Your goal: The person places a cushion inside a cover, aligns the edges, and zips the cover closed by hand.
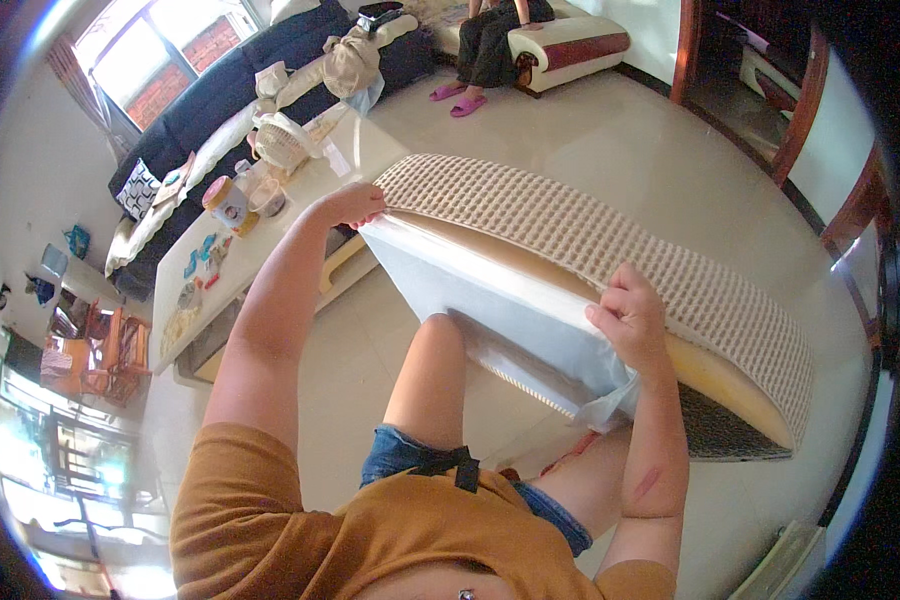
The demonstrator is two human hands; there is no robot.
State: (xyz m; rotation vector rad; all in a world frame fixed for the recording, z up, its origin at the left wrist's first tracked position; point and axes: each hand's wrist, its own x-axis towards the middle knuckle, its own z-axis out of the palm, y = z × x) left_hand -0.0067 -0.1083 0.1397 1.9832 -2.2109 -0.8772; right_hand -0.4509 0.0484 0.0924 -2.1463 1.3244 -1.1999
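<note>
A long cushion with a beige waffle-knit cover (570,217) stands on edge before me, and yellowish foam (709,371) shows inside its gaping side. My left hand (356,204) pinches the cover's edge at the far left corner. Farther right, my right hand (630,315) is closed on the edge of the same cover. A pale grey-white sheet-like layer (487,292) hangs below the opening, against my raised knee. Dark textured fabric (720,427) lies on the cushion's underside at the right. The fingertips of both hands are partly hidden by the cloth.
To the left stands a long table (270,247) bearing a canister (229,204), a plastic cup (268,196) and a white basket (281,142). Behind it is a dark blue sofa (217,97). A person in pink slippers (469,105) sits at the top. A wooden door frame (799,105) is at right.
</note>
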